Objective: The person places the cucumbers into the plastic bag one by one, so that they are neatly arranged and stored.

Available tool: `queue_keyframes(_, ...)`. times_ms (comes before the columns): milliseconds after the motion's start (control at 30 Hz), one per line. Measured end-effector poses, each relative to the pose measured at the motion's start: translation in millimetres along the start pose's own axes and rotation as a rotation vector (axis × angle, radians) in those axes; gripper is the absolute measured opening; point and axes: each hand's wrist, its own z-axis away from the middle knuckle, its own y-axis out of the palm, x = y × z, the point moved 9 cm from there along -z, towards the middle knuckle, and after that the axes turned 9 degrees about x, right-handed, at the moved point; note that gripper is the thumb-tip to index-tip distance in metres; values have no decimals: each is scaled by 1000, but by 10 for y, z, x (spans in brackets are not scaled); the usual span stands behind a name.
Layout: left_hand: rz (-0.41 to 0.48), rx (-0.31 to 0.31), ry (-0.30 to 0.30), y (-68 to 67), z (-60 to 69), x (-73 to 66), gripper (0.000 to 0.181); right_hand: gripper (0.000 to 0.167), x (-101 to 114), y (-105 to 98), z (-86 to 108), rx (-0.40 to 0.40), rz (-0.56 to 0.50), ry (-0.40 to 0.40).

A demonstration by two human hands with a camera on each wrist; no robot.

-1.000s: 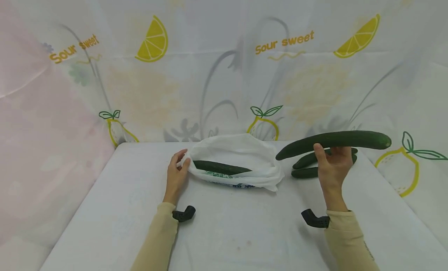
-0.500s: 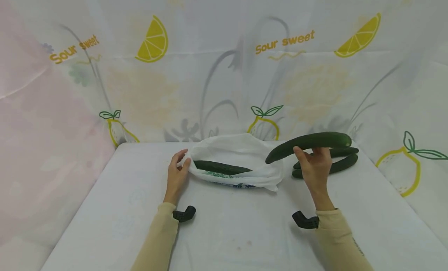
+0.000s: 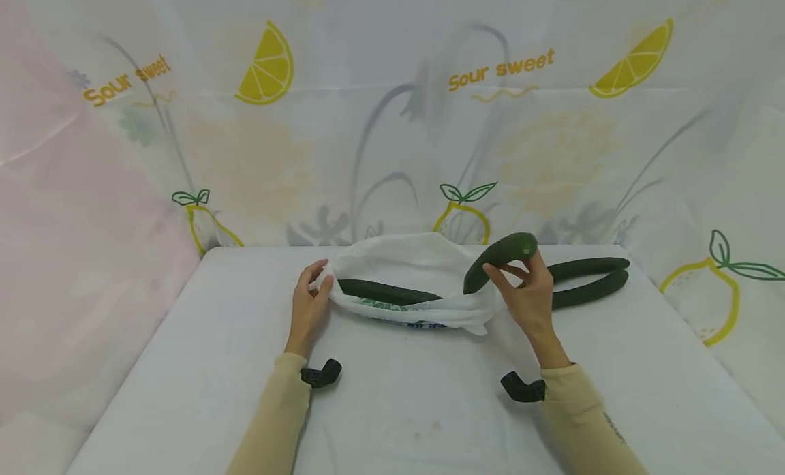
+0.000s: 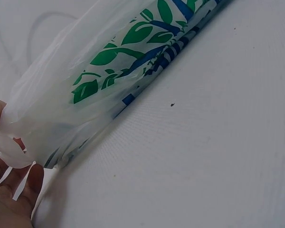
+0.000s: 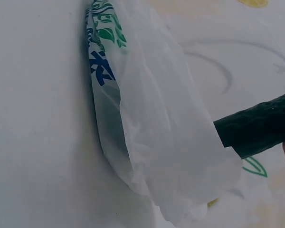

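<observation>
A white plastic bag (image 3: 405, 257) with green and blue print lies with its mouth spread, one cucumber (image 3: 389, 293) inside. My left hand (image 3: 309, 311) pinches the bag's left edge; in the left wrist view its fingers (image 4: 33, 183) hold the thin plastic (image 4: 52, 114). My right hand (image 3: 527, 298) grips a second cucumber (image 3: 503, 253), tilted, its lower tip at the bag's right side. The right wrist view shows this cucumber (image 5: 256, 126) partly behind the bag's edge (image 5: 180, 142), with just a fingertip of the hand visible.
Two more cucumbers (image 3: 591, 265) (image 3: 591, 289) lie on the white table (image 3: 392, 407) right of the bag, partly behind my right hand. A patterned cloth (image 3: 380, 120) with lemon prints hangs behind the table's back edge.
My right hand has moved left with its cucumber, which has turned and now has its tip lower, at the bag's opening. My left hand has stayed on the bag's edge.
</observation>
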Motion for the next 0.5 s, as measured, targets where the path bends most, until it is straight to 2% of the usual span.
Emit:
queue_keyframes(200,-15,-6,1,-31,-14,18,39,40,115,185,-27,49,100,-130)
queue_keyframes(300,-5,-4,-5,-38,-2,-17,40,42,131,261,-40,71,139,-157)
queue_keyframes(467,1,-4,-6,-17,-5,-24,41,45,-99,345,-23,95,177,-147)
queue_keyframes(500,-7,-9,1,-12,-22,19,41,45,-148,366,-17,97,183,-146)
